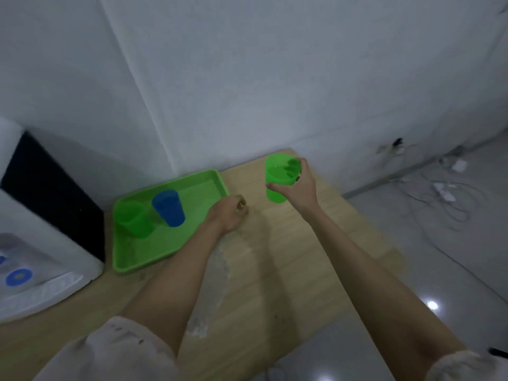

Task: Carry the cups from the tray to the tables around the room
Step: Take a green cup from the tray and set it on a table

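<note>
Right hand [295, 185] is gripping a translucent green plastic cup [277, 177] above the wooden bench [302, 257], clear of the green plastic tray [154, 259], likely for carrying; left hand [229, 213] is resting clenched beside the tray, probably steadying it.

Blurred throughout; left hand [229, 213] curled at the table [316, 257] beside the tray's [137, 259] right edge, grasp unclear; white appliance [41, 270] cut off at left

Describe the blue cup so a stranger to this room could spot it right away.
Find the light wooden table in the corner of the white walls, then the bright green plastic tray on its left part. The blue plastic cup stands upright on the tray, right of a green plastic cup. It is the only blue cup.
</note>
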